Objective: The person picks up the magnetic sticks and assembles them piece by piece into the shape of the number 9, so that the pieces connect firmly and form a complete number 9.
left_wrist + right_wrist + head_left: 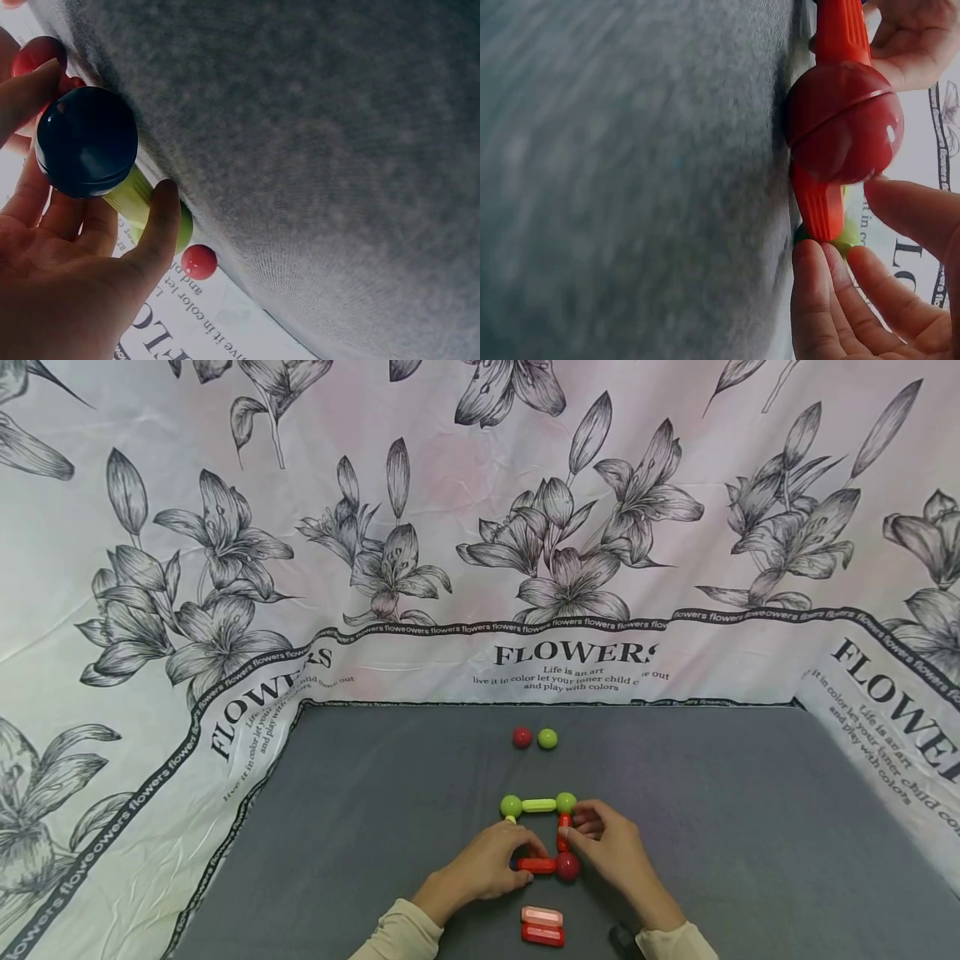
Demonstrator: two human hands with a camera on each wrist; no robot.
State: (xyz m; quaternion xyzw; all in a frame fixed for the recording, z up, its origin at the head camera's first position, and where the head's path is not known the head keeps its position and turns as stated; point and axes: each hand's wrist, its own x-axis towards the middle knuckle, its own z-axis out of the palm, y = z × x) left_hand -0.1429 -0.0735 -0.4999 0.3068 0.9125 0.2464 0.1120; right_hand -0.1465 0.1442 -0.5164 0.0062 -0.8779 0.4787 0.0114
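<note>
A square of magnetic rods and balls lies on the grey surface. Two green balls (511, 806) and a yellow-green rod (537, 806) form its far side. At the near right corner is a red ball (567, 866), joined to a near red rod (537, 865) and a right-side red rod (564, 835). My left hand (487, 866) curls round the near left corner, holding the dark blue ball (86, 142), one finger along another yellow-green rod (131, 196). My right hand (617, 850) pinches the right-side red rod, its fingertips (814, 259) at the rod's far end.
Beyond the square sit a loose red ball (522, 737) and a loose green ball (547, 739). Nearer me lie a pink rod (542, 917) and a red rod (542, 935), side by side. Flower-printed cloth (570, 664) borders the grey surface (375, 777) at the back and sides.
</note>
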